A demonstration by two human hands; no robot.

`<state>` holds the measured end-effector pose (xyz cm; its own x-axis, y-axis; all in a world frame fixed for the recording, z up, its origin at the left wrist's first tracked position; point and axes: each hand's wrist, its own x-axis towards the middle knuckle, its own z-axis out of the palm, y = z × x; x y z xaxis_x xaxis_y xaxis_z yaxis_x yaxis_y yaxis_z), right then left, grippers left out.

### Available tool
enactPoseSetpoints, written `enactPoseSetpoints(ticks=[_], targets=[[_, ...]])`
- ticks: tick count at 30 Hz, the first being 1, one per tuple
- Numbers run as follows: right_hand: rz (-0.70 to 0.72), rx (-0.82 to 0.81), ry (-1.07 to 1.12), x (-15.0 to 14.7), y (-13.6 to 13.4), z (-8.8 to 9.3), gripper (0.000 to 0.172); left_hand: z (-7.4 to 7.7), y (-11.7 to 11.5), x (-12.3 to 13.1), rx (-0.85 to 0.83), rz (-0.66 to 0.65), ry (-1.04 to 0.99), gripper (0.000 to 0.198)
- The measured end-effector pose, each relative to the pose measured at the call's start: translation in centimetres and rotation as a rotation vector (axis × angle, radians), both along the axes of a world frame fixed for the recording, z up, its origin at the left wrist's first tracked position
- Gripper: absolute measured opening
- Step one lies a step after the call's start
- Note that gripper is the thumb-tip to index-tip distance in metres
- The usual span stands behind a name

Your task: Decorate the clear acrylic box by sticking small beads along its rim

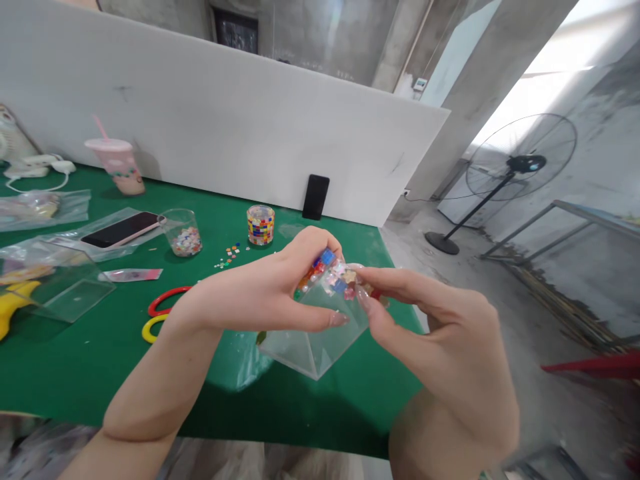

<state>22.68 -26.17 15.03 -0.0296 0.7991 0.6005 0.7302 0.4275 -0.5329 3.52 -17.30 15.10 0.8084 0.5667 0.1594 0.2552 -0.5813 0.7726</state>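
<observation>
Over the table, my left hand (273, 290) grips a clear plastic box (320, 350), its thumb stretched along one face. Colourful beads (330, 267) in blue, orange, pink and white cover the upper edge of the box. At that edge, the thumb and index finger of my right hand (440, 340) pinch around a small gold star-shaped piece (350, 275). Fingertips partly hide whether that piece is stuck on or loose. Beneath my left forearm lie scissors (155, 327) with red and yellow handles, their blades hidden.
A bead-covered jar (261, 230), a clear cup of beads (186, 240) and loose pieces (233, 252) stand on the green table (165, 387). Further left are a phone (123, 230), a pink cup (117, 167) and another clear box (75, 297). A black phone (316, 197) leans against the white board (240, 133).
</observation>
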Motion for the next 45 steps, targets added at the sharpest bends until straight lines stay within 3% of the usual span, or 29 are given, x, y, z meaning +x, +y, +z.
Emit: enactPoseSetpoints(ticks=[11, 16, 24, 38, 45], targets=[[-0.067, 0.006, 0.032, -0.8, -0.2, -0.4, 0.017, 0.1, 0.2, -0.1, 0.005, -0.002, 0.015, 0.035], [-0.121, 0.099, 0.013, -1.4, -0.2, -0.8, 0.017, 0.1, 0.3, -0.3, -0.005, -0.005, 0.012, 0.037], [-0.027, 0.041, 0.051, -0.8, 0.0, -0.1, 0.020, 0.1, 0.2, -0.3, 0.002, 0.002, -0.007, 0.034], [-0.085, 0.087, 0.006, -1.1, -0.2, -0.4, 0.016, 0.2, 0.2, -0.3, -0.007, 0.006, 0.009, 0.036], [0.008, 0.055, 0.058, -0.8, 0.2, 0.0, 0.018, 0.1, 0.1, -0.5, -0.023, 0.004, -0.011, 0.033]])
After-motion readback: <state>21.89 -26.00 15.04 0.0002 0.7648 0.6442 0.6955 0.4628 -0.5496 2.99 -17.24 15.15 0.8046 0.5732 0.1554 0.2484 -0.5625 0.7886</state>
